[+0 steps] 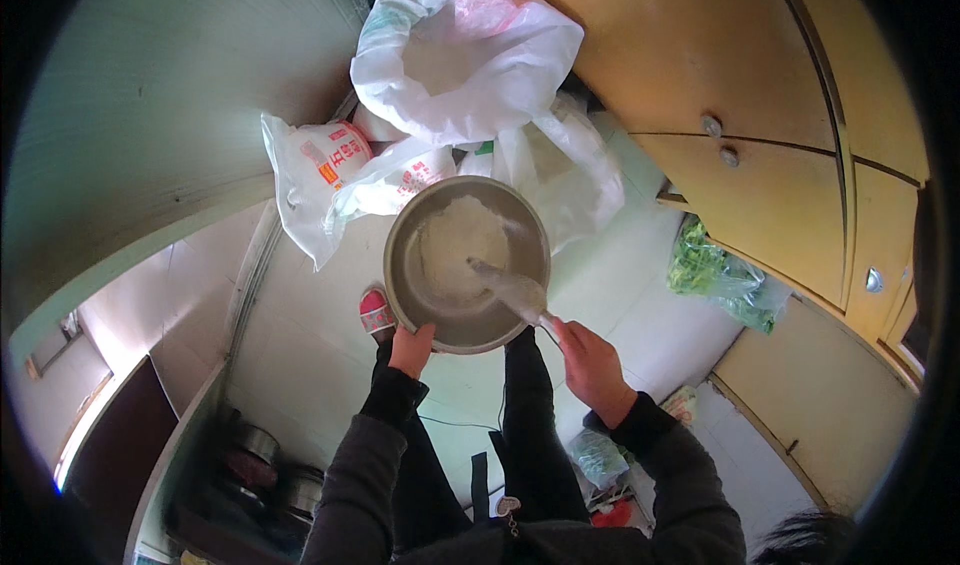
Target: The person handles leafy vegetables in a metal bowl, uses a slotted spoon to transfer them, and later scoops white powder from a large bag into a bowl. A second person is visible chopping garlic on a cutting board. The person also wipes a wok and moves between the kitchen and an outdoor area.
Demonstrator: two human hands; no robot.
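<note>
A round metal basin [409, 287] hangs in front of my legs with a layer of pale, flour-like powder [463, 236] on its bottom. My left hand [412, 350] grips its near rim at the left, thumb over the edge. In my right hand [598, 370] is the handle of a scoop [517, 292], whose powder-coated head reaches over the near right rim into the basin. The tip is at or just above the powder; contact cannot be made out. Beyond the basin stands a large white woven sack [480, 118], its mouth wide and pale contents showing inside.
Printed plastic bags [330, 156] and another white sack [574, 182] surround the large sack. Wooden cabinets [757, 197] line the right side, with bagged green vegetables [697, 261] below. Metal pots [255, 445] sit at lower left. A thin cable [457, 421] crosses near my legs.
</note>
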